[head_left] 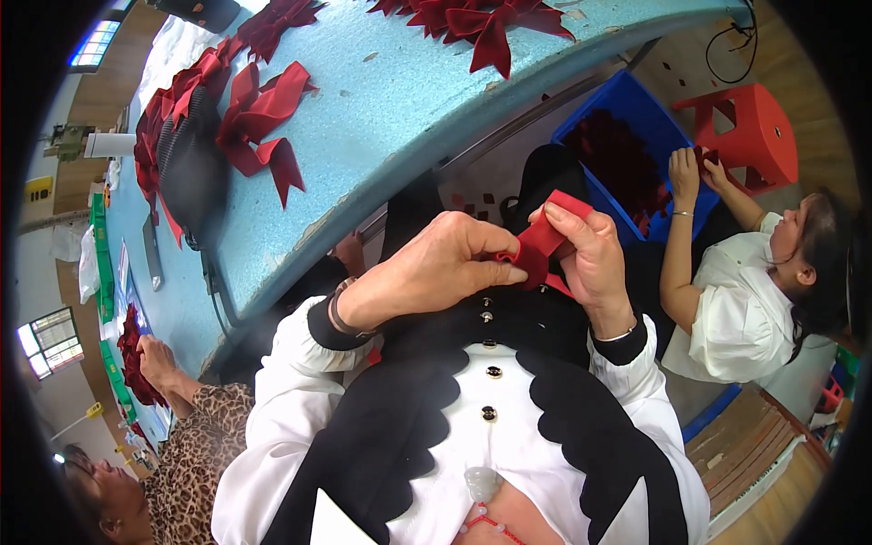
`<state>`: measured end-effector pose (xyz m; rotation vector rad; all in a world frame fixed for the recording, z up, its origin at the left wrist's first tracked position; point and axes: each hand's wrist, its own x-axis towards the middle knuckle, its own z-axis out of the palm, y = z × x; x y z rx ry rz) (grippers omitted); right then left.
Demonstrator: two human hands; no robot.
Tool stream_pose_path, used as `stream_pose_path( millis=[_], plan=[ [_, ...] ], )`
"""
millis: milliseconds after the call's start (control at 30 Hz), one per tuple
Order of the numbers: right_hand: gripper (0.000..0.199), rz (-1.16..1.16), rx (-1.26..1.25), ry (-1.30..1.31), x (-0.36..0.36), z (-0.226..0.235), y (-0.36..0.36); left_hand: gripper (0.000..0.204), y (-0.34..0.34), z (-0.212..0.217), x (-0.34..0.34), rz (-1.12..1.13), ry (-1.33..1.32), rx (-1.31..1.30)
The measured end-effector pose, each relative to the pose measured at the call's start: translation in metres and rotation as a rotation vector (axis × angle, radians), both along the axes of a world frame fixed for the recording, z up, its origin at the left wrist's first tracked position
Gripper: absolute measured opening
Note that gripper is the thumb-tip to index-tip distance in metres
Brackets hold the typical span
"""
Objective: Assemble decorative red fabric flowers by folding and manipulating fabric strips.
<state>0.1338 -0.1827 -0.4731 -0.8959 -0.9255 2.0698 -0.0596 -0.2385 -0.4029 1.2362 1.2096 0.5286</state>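
A red velvet ribbon is held between my two hands, in front of my body and just off the table edge. My left hand pinches its gathered, folded part between thumb and fingers. With thumb on top, my right hand grips the wider flat end. A thin red tail hangs below, partly hidden by my fingers. On the table nearest to my hands lies a finished-looking red ribbon bow with notched tails.
More red bows lie along the pale blue table, with a black rounded device at left. At right stand a blue bin of dark red pieces, a red stool and a person handling ribbon. Another person works at left.
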Motion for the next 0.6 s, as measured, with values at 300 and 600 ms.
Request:
stream_pose_path(
  millis=[300, 600],
  plan=[
    [0.015, -0.021, -0.111, 0.016, 0.019, -0.008, 0.007, 0.014, -0.003, -0.005, 0.022, -0.060, 0.143, 0.557],
    [0.015, 0.010, -0.106, 0.031, 0.035, -0.006, 0.003, 0.019, -0.003, -0.003, 0.042, -0.107, 0.220, 0.484]
  ],
)
